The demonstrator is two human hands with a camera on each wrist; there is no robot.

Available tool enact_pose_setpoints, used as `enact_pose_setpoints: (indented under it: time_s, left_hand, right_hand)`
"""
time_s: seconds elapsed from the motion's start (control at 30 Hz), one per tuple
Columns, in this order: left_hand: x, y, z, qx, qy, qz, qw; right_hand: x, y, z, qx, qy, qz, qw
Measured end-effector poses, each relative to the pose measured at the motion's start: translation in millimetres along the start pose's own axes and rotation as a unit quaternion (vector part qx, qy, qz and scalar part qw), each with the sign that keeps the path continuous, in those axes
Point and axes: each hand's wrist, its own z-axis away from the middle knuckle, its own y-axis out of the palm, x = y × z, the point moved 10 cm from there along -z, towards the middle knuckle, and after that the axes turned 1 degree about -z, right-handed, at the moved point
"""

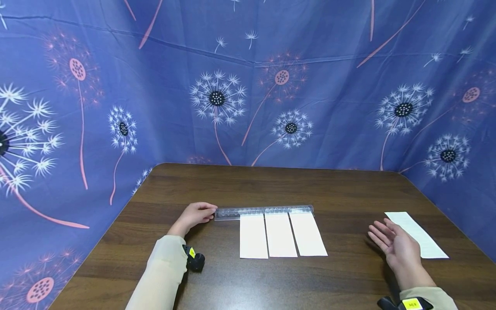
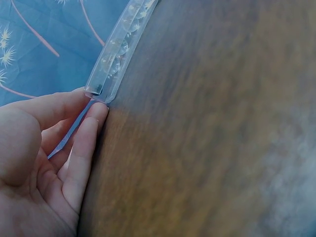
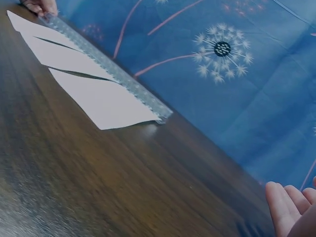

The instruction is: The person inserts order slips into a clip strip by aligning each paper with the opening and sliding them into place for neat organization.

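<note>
My left hand [image 1: 195, 214] pinches the left end of a clear plastic ticket rail [image 1: 226, 214] that lies across the table; round clear beads show inside it in the left wrist view. Three white paper slips hang side by side from the rail toward me: a left slip [image 1: 253, 237], a middle slip [image 1: 280, 235] and a right slip [image 1: 308, 234]. Their top edges meet the rail. My right hand [image 1: 401, 247] is held palm up with fingers loosely bent, holding nothing. Beside it lies another white paper slip [image 1: 420, 237], partly hidden behind that hand.
The brown wooden table [image 1: 232, 185] reaches back to a blue dandelion-print cloth [image 1: 248, 107], which encloses the back and sides. Bare wood separates the hanging slips from my right hand.
</note>
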Motion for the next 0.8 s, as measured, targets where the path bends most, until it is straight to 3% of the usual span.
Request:
enact_pose_setpoints:
  time_s: [0.43, 0.63, 0.8]
  left_hand:
    - [0.7, 0.8, -0.6, 0.003, 0.002, -0.004, 1.0]
    - [-0.4, 0.4, -0.8, 0.003, 0.005, -0.002, 1.0]
    - [-1.4, -0.1, -0.9, 0.004, 0.008, -0.003, 1.0]
  right_hand:
    - [21.1, -20.4, 1.3, -0.077, -0.039, 0.015, 0.996]
    - [28.3, -24.9, -0.7, -0.072, -0.056, 0.008, 0.996]
    - [40.1, -31.1, -1.1, -0.086, -0.079, 0.035, 0.993]
